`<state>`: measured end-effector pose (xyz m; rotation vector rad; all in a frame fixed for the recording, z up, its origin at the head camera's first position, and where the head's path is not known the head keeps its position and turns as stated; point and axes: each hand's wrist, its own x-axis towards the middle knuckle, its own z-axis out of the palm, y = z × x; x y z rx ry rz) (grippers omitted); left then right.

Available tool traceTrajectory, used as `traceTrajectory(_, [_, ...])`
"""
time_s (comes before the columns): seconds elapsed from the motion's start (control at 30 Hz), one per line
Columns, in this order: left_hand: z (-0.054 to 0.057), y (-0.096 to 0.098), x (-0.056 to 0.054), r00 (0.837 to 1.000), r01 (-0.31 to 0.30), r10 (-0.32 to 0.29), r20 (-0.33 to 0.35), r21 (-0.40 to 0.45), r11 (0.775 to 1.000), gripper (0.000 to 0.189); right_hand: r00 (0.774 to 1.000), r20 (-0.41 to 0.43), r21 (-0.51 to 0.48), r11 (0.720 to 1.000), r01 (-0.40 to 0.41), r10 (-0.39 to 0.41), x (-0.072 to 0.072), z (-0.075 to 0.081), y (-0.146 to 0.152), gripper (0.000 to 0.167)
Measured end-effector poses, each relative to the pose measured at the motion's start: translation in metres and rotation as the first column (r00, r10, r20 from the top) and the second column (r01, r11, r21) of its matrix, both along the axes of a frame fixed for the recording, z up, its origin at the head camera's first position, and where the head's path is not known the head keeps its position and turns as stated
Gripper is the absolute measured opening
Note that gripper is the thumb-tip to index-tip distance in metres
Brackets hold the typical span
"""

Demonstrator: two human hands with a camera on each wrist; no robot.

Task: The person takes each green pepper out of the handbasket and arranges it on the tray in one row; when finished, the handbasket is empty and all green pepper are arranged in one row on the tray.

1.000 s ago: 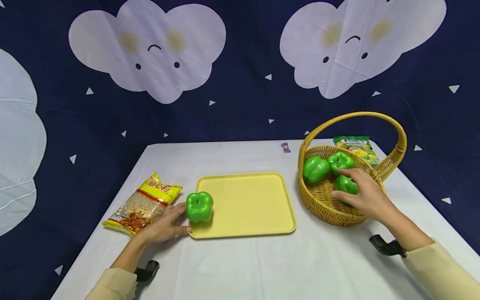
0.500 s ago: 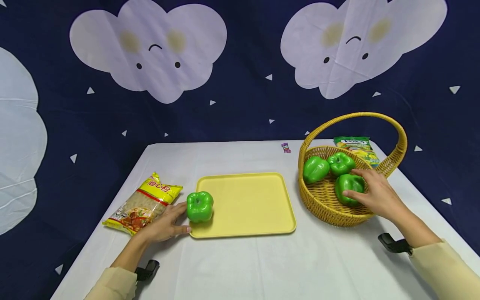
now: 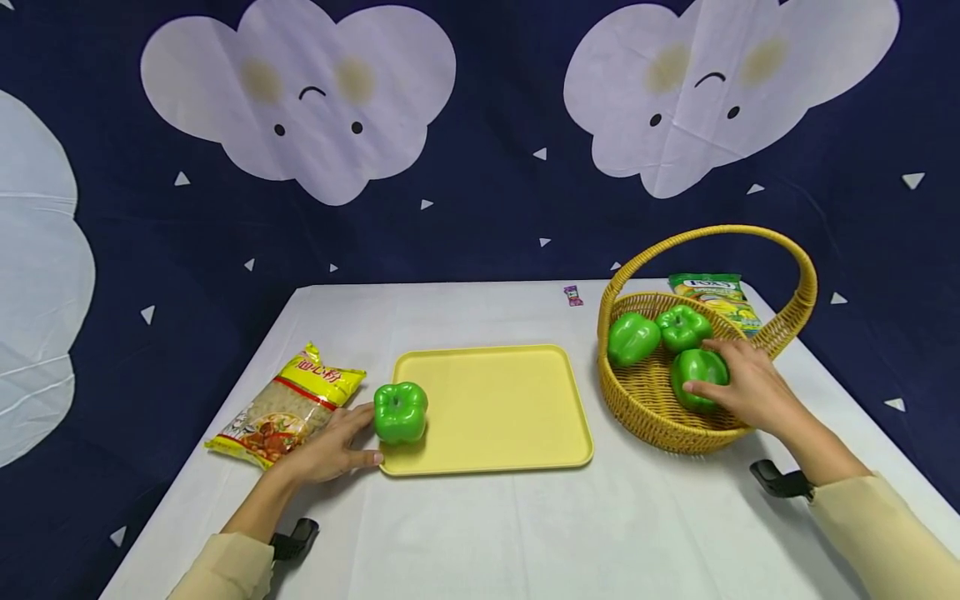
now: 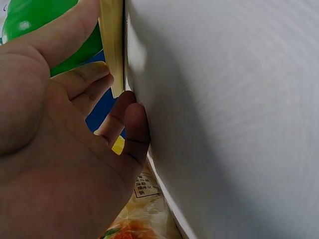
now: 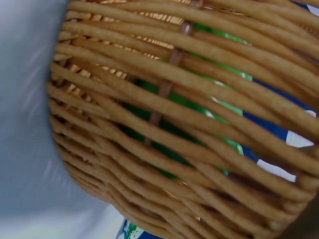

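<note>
In the head view my right hand [image 3: 750, 387] reaches over the near right rim of the wicker basket [image 3: 660, 433]. Its thumb lies on the front of a green bell pepper [image 3: 693, 375] and its fingers curve behind, holding it inside the basket. The right wrist view is filled by the basket's weave [image 5: 164, 109]; that hand is hidden there. My left hand [image 3: 330, 450] rests at the left corner of the yellow tray [image 3: 495, 408], fingers extended, beside another green bell pepper [image 3: 400, 412]. In the left wrist view, its fingertips are right at the tray's edge [image 4: 113, 45].
Two more green bell peppers [image 3: 633, 339] sit at the back of the basket, beneath its tall handle [image 3: 720, 229]. Left of the tray lies a yellow noodle packet [image 3: 288, 408]. A green candy bag [image 3: 716, 293] lies behind the basket, and a small purple sweet [image 3: 573, 296] near the far edge.
My right hand has shifted right and slightly back, from in front of the nearest pepper in the basket to around its right side. The left hand stays put.
</note>
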<state>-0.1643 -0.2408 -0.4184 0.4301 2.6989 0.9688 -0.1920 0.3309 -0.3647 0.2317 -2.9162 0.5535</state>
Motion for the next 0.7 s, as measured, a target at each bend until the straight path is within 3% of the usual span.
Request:
traceTrajectory(0.37, [-0.001, 0.000, 0.000, 1.000, -0.008, 0.008, 0.006, 0.005, 1.000, 0.081, 0.996, 0.091, 0.064, 0.998, 0.015, -0.021, -0.005, 0.001, -0.004, 0.088])
traceTrajectory(0.7, [-0.001, 0.000, -0.001, 1.000, -0.010, 0.010, 0.008, 0.000, 1.000, 0.081, 0.994, 0.093, 0.067, 0.997, 0.046, -0.052, -0.012, -0.003, -0.007, 0.088])
